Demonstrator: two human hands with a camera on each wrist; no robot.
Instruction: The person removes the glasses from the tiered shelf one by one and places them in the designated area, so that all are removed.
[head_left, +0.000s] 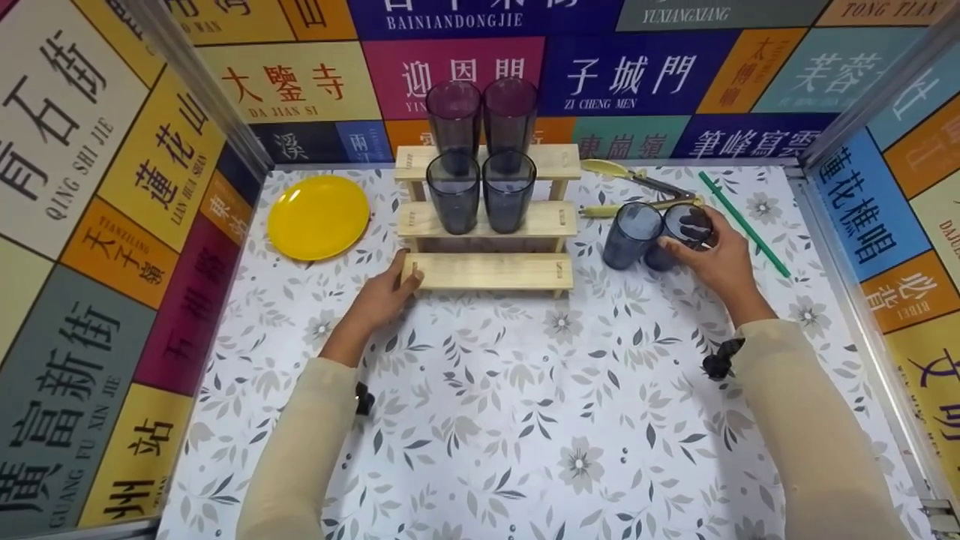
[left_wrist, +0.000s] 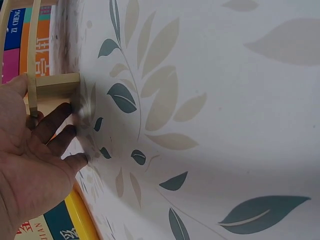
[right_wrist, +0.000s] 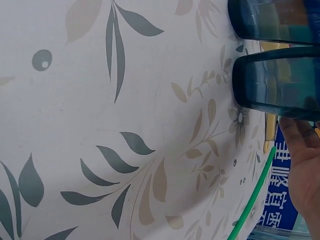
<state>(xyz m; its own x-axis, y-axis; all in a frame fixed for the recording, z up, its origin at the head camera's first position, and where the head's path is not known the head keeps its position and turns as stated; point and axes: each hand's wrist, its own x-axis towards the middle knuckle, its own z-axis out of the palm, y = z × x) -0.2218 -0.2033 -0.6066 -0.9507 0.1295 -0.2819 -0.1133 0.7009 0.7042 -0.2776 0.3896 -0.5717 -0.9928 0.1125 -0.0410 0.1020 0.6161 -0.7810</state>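
Note:
A three-step wooden rack [head_left: 487,271] stands near the back wall. My left hand [head_left: 382,294] holds the left end of its lowest step; in the left wrist view, the thumb is at the board and the other fingers reach past its edge. My right hand [head_left: 716,259] grips the rim of a dark tinted drinking glass [head_left: 658,259] on the right of the rack. Close beside that one stands a second tinted glass [head_left: 630,241]. In the right wrist view, the held glass [right_wrist: 275,82] appears upright, its base at the tabletop. Two glasses [head_left: 454,195] share the middle step, and two glasses [head_left: 457,124] the top one.
A yellow plate [head_left: 319,217] lies left of the rack. Tongs [head_left: 611,169] with yellow tips lie behind the two right-hand glasses, and a green straw [head_left: 742,223] lies to their right. Printed panels [head_left: 465,67] wall in the back and sides of the patterned tabletop [head_left: 525,420].

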